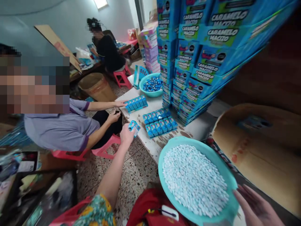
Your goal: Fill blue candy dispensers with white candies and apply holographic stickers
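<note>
Small blue packs [134, 128] are held in my left hand [127, 135], out over the table's left edge. My right hand [255, 205] is at the lower right with its fingers apart, beside the rim of a teal basin [168, 150] full of pale blue candies [195, 179]. Nothing shows in its fingers. Beyond the basin, two rows of blue packs [161, 125] lie on the white table [150, 147]. Farther back is another row of packs [136, 104], which a seated co-worker's hand touches.
Tall stacks of blue boxes [188, 62] rise behind the rows. A teal bowl [151, 93] of blue wrapped pieces stands at the back. An open carton [263, 138] is at right. Another person [109, 51] sits farther away.
</note>
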A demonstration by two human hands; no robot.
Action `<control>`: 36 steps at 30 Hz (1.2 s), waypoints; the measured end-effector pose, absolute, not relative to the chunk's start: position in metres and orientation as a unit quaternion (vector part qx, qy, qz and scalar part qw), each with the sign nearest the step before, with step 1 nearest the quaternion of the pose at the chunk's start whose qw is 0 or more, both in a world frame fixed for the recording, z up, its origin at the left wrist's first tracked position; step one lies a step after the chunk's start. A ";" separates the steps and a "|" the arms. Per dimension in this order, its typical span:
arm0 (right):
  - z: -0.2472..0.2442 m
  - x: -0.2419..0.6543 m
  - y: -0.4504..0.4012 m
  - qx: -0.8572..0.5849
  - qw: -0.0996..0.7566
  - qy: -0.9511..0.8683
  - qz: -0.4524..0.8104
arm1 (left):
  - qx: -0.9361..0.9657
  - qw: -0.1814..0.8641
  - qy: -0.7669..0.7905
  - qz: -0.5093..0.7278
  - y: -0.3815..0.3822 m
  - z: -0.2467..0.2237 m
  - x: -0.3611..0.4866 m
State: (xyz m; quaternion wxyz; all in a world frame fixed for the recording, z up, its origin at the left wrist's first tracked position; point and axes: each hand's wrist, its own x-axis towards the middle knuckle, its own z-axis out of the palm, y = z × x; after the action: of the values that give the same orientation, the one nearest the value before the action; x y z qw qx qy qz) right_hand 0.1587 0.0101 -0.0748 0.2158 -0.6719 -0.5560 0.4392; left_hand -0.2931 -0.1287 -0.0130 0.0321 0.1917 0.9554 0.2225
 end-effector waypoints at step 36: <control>-0.127 0.197 -0.060 -0.702 0.250 -0.429 0.510 | 0.543 0.047 0.803 0.242 -0.063 -0.104 -0.136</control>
State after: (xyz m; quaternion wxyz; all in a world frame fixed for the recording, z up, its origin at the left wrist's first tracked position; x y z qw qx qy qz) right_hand 0.1975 -0.0598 -0.1267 0.2497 -0.7025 -0.4287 0.5102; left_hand -0.1364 -0.0634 -0.1037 0.0468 0.5430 0.8026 0.2423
